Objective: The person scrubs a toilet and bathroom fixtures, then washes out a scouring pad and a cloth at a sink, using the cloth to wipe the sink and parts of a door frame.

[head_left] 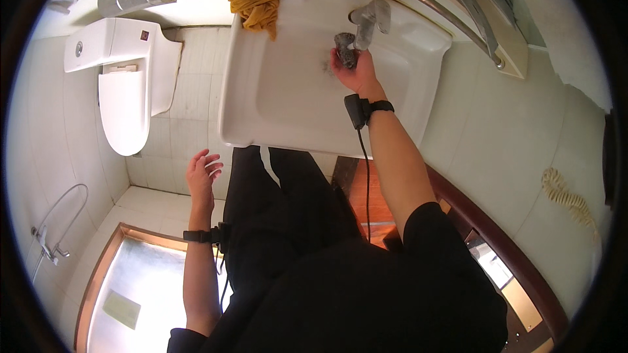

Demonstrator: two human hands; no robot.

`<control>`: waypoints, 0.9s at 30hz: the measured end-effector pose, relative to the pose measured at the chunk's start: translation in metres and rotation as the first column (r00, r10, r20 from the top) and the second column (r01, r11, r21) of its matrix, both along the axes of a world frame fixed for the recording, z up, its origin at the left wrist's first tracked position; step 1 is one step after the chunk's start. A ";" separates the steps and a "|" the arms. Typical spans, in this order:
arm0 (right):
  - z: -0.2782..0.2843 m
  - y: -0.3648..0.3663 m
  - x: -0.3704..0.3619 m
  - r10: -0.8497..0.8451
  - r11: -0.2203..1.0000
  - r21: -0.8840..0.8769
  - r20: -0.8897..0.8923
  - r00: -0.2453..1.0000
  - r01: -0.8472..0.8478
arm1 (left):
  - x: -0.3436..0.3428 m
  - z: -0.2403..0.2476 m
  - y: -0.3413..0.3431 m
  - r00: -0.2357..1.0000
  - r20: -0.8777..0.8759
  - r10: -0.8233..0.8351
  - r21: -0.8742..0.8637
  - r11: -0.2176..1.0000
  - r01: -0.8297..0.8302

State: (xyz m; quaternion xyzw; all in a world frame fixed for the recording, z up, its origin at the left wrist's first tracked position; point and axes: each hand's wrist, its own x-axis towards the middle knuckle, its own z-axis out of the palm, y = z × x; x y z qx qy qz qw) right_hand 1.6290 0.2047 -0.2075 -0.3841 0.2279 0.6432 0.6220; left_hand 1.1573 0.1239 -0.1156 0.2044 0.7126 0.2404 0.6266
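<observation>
We stretch our right arm up and inward from the lower right, over the front rim of the white sink (288,101), the forearm running nearly straight into the wrist. Our right hand (354,73) sits over the basin toward the back, just in front of the grey faucet (373,19). Its fingers are drawn in around a small dark grey object (346,50), which shows at the far side of the hand, close beside the spout; we cannot make out every finger, nor exactly what the object is. A black wrist device (356,111) is strapped behind that hand, its cable trailing down past the sink's front edge.

We hold our left arm lower, the forearm rising almost upright from the bottom edge past a black wrist strap (203,236). Our left hand (203,175) hangs outside the sink, near its front left corner, the fingers loosely curled and parted, tips turned toward the right. A mustard-yellow cloth (256,10) lies bunched on the sink's rear left rim, well apart from both hands.
</observation>
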 end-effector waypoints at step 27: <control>0.142 -0.025 0.029 0.448 0.893 -0.338 0.731 0.515 -0.298 | 0.067 0.030 0.164 0.874 0.104 -0.474 0.150 0.877 0.457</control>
